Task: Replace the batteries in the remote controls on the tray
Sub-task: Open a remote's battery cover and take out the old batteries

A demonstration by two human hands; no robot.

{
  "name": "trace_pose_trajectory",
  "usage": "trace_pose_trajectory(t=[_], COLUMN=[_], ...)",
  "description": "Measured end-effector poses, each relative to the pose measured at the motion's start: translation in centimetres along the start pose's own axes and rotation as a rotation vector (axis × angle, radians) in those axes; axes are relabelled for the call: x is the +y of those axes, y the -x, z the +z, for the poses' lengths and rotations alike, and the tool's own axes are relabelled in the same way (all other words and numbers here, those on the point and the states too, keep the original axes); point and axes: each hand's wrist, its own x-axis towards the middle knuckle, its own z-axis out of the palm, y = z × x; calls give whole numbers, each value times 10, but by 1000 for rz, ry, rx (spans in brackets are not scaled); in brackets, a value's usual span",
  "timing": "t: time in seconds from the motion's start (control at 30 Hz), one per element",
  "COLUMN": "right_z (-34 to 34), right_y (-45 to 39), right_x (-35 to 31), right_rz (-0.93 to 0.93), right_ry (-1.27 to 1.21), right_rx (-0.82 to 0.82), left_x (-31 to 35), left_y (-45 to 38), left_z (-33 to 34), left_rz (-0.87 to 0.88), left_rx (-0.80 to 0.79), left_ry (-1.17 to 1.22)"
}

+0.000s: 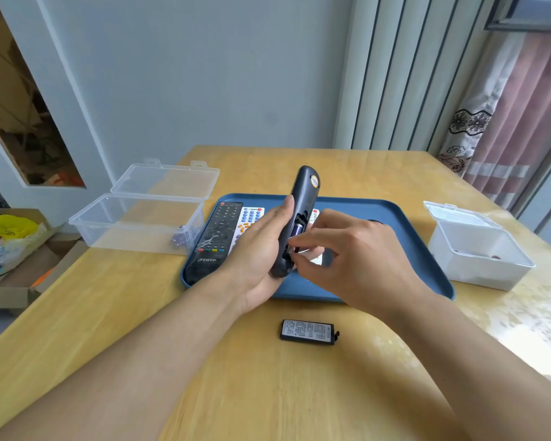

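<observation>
My left hand [255, 249] grips a black remote [303, 198], held back side up over the blue tray [395, 218]. Its battery bay is uncovered and a purple battery [297, 230] shows inside. The fingertips of my right hand [347, 253] pinch at the lower end of that bay, touching a battery there. The remote's black battery cover [309, 331], with a printed label, lies on the wooden table in front of the tray. On the tray's left side lie a black remote [217, 237] and a white remote [248, 221] with coloured buttons.
A clear box [134, 224] with its lid open stands left of the tray and holds purple batteries [182, 239]. A white box [481, 256], lid open, stands at the right. Cardboard boxes with clutter [10, 249] sit on the floor left of the table.
</observation>
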Motion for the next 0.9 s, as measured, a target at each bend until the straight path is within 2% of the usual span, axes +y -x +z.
trace_pose_trajectory(t=[0.27, 0.4, 0.5, 0.57, 0.67, 0.73, 0.8, 0.9], right_z=[5, -2, -1, -1, -10, -17, -19, -16], right_y=[-2, -2, -1, -3, -8, -12, -14, -16], right_x=[-6, 3, 14, 17, 11, 9, 14, 23], right_rz=[-34, -83, -123, -82, 191, 544, 895, 1238], right_ry=[138, 91, 26, -70, -461, -881, -1171, -1533], right_rx=[1, -150, -169, -126, -32, -91, -150, -108], left_x=[1, 6, 6, 4, 5, 8, 12, 15], left_y=[-2, -4, -5, -6, -8, -12, -16, -19], left_z=[-1, -6, -7, -7, -8, -11, -14, -16], left_rz=[-79, -137, -169, -177, -133, -95, -63, -32], left_rx=[-33, -13, -37, -40, 6, 48, 93, 118], left_ry=[24, 34, 11, 1, 24, 86, 156, 223])
